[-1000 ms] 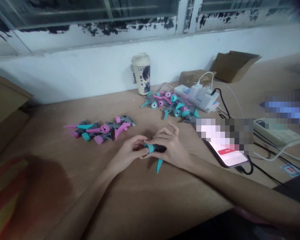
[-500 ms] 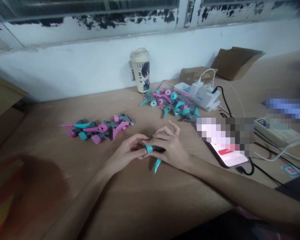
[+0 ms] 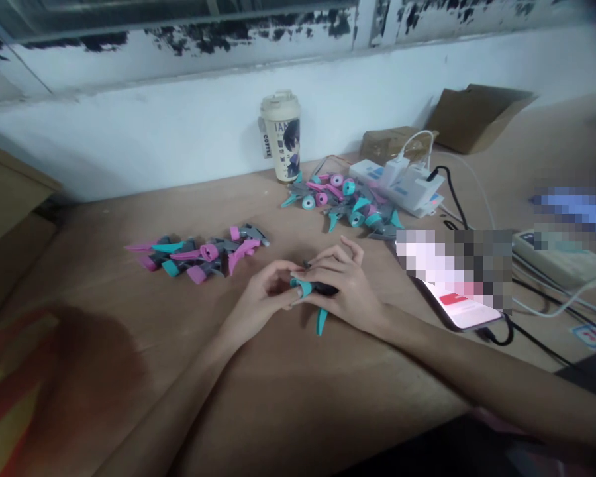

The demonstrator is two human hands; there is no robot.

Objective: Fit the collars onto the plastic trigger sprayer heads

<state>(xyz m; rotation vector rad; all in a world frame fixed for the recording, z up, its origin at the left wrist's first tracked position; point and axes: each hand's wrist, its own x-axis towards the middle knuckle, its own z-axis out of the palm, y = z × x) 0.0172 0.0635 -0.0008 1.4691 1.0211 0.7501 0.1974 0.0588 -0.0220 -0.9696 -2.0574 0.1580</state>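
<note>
Between my two hands, just above the table [image 3: 258, 404], is a spray bottle trigger head [image 3: 322, 289] with a grey body, a teal collar and a teal trigger that points down toward me. My left hand [image 3: 271, 288] pinches the teal collar between thumb and fingers. Around the grey body my right hand [image 3: 345, 281] is closed, hiding much of it. To the left lies a group of grey spray heads [image 3: 198, 255] with pink or teal parts. A larger pile of similar spray heads [image 3: 347, 199] sits farther back.
A coffee cup [image 3: 282, 136] stands by the wall. Behind the larger pile is a white power strip [image 3: 417, 189] with plugs and cables. A lit phone [image 3: 471, 311] lies right of my hands. Cardboard boxes [image 3: 477, 119] are at the back right, another carton [image 3: 14, 192] at the left.
The camera view has shifted slightly, so the scene sits a little differently. Both hands keep hold of the spray head, which has turned a little; its collar opening shows more.
</note>
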